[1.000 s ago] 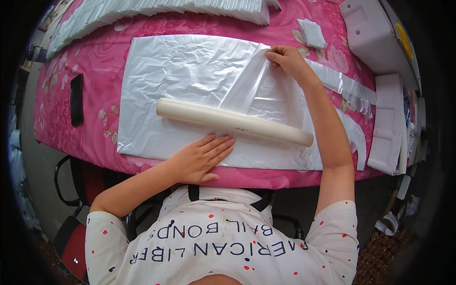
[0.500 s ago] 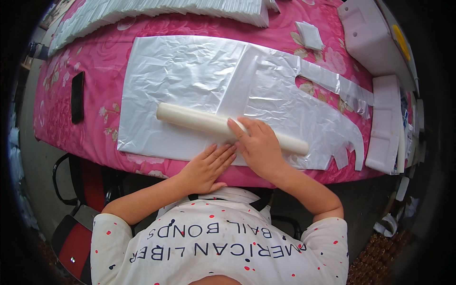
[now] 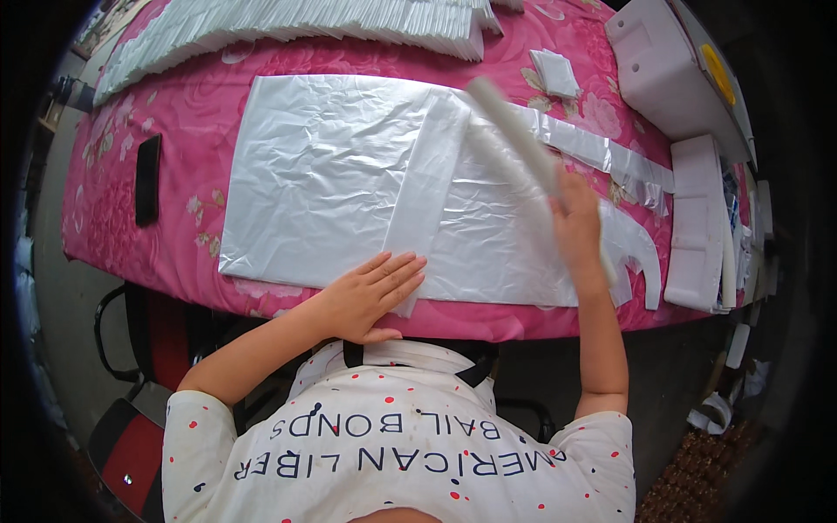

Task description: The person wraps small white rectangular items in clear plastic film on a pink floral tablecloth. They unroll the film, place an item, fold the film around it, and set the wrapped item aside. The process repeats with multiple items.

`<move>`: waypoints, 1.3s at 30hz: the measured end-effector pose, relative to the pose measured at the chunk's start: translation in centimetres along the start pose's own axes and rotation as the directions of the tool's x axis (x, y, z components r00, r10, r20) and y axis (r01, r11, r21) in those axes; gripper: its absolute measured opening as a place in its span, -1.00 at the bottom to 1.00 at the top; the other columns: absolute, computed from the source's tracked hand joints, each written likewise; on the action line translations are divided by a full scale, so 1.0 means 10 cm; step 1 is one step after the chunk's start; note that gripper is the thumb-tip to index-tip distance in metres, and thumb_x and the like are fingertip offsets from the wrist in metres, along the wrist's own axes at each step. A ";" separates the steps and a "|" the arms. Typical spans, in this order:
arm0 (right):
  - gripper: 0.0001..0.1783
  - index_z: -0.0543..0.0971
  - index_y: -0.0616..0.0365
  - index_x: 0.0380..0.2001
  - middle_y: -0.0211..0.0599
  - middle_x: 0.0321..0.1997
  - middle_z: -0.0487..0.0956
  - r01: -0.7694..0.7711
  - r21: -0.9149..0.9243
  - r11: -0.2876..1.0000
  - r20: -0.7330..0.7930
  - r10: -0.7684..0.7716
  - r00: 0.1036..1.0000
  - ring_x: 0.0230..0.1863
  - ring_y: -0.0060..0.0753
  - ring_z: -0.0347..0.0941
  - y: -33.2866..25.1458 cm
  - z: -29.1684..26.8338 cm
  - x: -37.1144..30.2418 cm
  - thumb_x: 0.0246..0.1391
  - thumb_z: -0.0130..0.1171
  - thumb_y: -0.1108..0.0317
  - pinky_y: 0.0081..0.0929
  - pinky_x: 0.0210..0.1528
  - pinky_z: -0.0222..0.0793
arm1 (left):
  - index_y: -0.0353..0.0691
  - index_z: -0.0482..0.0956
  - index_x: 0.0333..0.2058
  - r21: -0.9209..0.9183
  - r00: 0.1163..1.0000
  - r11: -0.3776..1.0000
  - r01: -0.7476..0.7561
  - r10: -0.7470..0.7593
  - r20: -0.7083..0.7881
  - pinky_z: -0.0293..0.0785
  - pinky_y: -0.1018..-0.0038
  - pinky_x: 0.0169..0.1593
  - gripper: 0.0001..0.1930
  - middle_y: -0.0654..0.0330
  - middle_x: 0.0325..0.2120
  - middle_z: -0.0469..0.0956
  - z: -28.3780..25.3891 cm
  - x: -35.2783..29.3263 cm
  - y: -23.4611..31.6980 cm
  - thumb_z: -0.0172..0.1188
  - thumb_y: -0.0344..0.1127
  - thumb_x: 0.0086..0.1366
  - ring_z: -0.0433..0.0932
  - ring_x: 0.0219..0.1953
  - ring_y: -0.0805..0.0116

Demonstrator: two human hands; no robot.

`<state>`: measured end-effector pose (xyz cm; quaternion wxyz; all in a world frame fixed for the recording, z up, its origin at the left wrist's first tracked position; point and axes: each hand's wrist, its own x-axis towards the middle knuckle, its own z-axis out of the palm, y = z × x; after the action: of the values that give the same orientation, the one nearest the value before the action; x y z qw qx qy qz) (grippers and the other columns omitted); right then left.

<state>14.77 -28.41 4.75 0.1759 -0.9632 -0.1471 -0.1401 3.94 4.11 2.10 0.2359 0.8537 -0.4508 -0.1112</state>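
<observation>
Thin, glossy white plastic makes up one large flat bag (image 3: 323, 174), spread over a pink rose-printed tablecloth (image 3: 105, 200). Fine creases run across it, and its right end divides into two strap-like strips, the upper one long and crinkled, the lower one curved. One smoother, straight-edged white plastic band (image 3: 427, 166) crosses the bag near its middle, slanting down to the near edge.

Two bare hands are at work. On the left hand (image 3: 370, 296) the fingers are straight and slightly spread, with the thumb held apart; it lies palm down over the lower end of the band. The right hand (image 3: 578, 228) has its fingers curled around one pale cylindrical tube (image 3: 514, 126), which slants over the bag's right half, blurred; whether it touches the plastic, I cannot tell.

Along the far side stands one long row of folded white packets (image 3: 288, 35), too tightly packed to count, and nearer the right lies one small pile of folded white pieces (image 3: 555, 73). One black rectangular phone-like slab (image 3: 147, 180) rests at left. Two white foam boxes (image 3: 649, 65) stand at right, blocky and matte.
</observation>
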 end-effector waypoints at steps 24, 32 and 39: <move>-0.49 0.48 0.07 -0.06 -0.25 0.02 0.45 0.339 0.187 0.922 -0.035 -0.339 0.940 0.03 -0.17 0.33 -0.72 0.84 0.98 -0.21 0.17 0.55 -0.27 0.16 0.13 | -0.19 0.20 0.16 0.128 0.997 0.992 0.003 0.007 -0.073 -0.04 0.18 0.28 -0.31 0.02 0.23 0.08 0.36 -0.06 0.25 0.15 -0.02 0.09 0.04 0.28 0.13; -0.45 0.44 0.17 -0.05 -0.18 0.12 0.36 0.440 0.483 0.757 0.266 -0.605 0.750 0.16 -0.08 0.24 -0.91 0.50 -0.01 -0.26 0.02 0.65 -0.27 0.18 0.20 | -0.29 0.48 -0.20 0.103 0.949 0.989 -0.109 0.134 -0.284 0.32 0.32 0.10 -0.68 0.10 -0.11 0.43 0.27 -0.17 0.14 0.16 -0.29 0.05 0.41 -0.03 0.22; -0.51 0.48 0.21 -0.13 -0.20 0.02 0.43 0.393 0.492 0.777 0.219 -0.547 0.808 0.07 -0.14 0.31 -1.08 0.46 -0.34 -0.29 0.07 0.58 -0.33 0.09 0.28 | -0.27 0.50 -0.34 -0.176 0.915 0.973 -0.146 0.065 -0.398 0.47 0.39 -0.11 -0.80 0.16 -0.23 0.51 0.15 -0.07 0.17 0.18 -0.37 0.02 0.50 -0.17 0.24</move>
<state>9.09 -17.76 2.73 0.3100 -0.8411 -0.4423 0.0289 1.69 3.41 1.69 0.4121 0.8044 -0.4270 0.0283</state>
